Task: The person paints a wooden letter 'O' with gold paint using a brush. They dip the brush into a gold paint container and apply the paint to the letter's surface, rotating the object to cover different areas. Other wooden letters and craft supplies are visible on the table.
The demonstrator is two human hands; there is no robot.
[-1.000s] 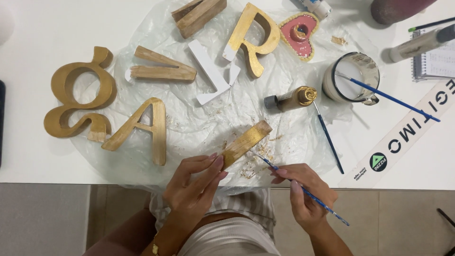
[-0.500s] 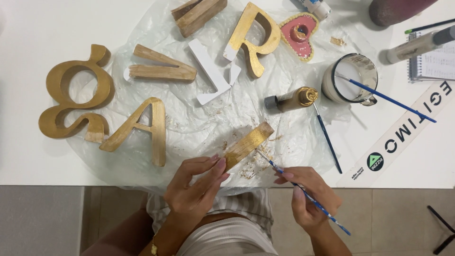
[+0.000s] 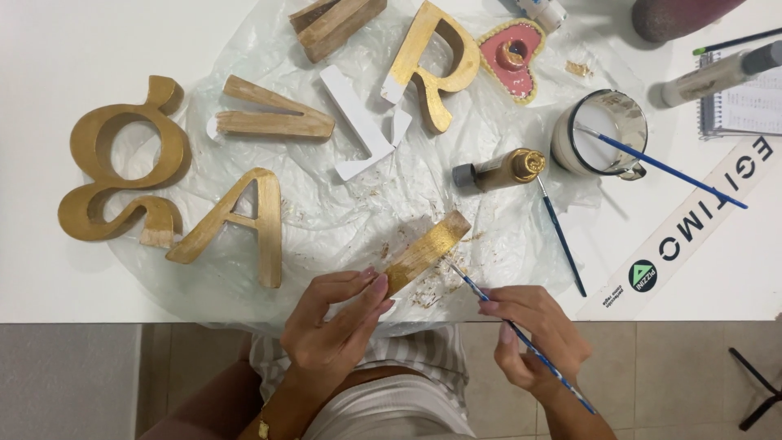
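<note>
My left hand [image 3: 330,318] pinches the near end of a gold-painted wooden bar [image 3: 425,251], thumb and fingertips closed on it, so the piece tilts up and away from me over the table edge. My right hand [image 3: 533,338] is closed on a thin blue paintbrush [image 3: 521,338], held like a pen; its tip meets the lower edge of the bar, about midway along it. The handle runs back past my wrist.

The bar hangs just above a crumpled clear plastic sheet [image 3: 342,220] spread on the white table [image 3: 81,49], flecked with gold near my hands. Just beyond the bar lies a small gold paint bottle [image 3: 498,169] on its side, and beside it a second blue brush [image 3: 560,236] rests on the sheet. To the right of the bottle stands a white cup [image 3: 601,134] with another blue brush [image 3: 668,169] leaning out of it.

Farther out on the sheet lie wooden letters: a gold A [image 3: 236,228] to my left, a gold ampersand-like piece [image 3: 122,183] half off the plastic, a partly painted V [image 3: 273,122], a white L [image 3: 358,126], a gold R [image 3: 436,65], and a pink heart [image 3: 513,57] with a gold rim. A white printed strip [image 3: 684,236] lies at the right.
</note>
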